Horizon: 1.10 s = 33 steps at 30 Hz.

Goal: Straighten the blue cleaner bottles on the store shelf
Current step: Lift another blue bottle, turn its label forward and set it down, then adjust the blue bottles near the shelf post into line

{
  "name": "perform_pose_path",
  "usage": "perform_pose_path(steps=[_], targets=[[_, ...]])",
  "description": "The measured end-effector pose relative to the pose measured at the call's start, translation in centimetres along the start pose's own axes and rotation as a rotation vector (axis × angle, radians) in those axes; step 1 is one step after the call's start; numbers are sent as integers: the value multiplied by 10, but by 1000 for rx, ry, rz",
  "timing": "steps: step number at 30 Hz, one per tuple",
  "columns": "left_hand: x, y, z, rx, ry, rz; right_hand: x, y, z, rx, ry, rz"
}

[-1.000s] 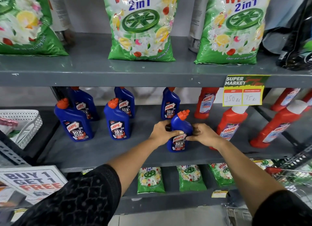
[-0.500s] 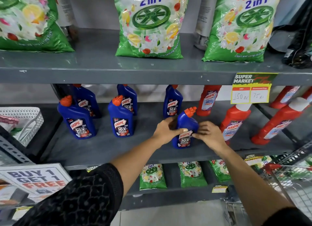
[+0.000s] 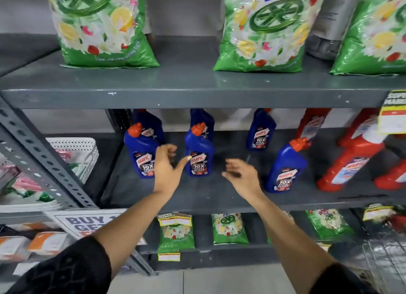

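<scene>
Grey store shelf, blue cleaner bottles upright, both hands empty, fingers loose.

The grey metal shelf in the middle holds six blue plastic cleaner bottles with orange caps, three in front and three behind. Red plastic bottles stand on it at the right. The grey top shelf holds big green soap bags. Small green bags sit on the bottom shelf.
</scene>
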State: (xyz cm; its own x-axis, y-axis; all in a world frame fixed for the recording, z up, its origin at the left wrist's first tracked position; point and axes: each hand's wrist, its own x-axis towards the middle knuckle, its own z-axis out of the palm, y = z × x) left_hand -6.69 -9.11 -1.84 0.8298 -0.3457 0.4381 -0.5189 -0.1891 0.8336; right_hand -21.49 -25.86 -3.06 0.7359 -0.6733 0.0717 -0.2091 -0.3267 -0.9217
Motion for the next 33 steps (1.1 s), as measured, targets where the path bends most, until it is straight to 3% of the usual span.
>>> perform_pose_path(steps=[3,6,33], targets=[[27,-1,-1,-58,-215,-85,36,-23,25,11,-171,2],[48,-4,7,-9,-410,-153,60,-31,35,-60,-231,-55],[5,25,10,-179,-590,-163,6,-4,-12,-107,-175,-146]])
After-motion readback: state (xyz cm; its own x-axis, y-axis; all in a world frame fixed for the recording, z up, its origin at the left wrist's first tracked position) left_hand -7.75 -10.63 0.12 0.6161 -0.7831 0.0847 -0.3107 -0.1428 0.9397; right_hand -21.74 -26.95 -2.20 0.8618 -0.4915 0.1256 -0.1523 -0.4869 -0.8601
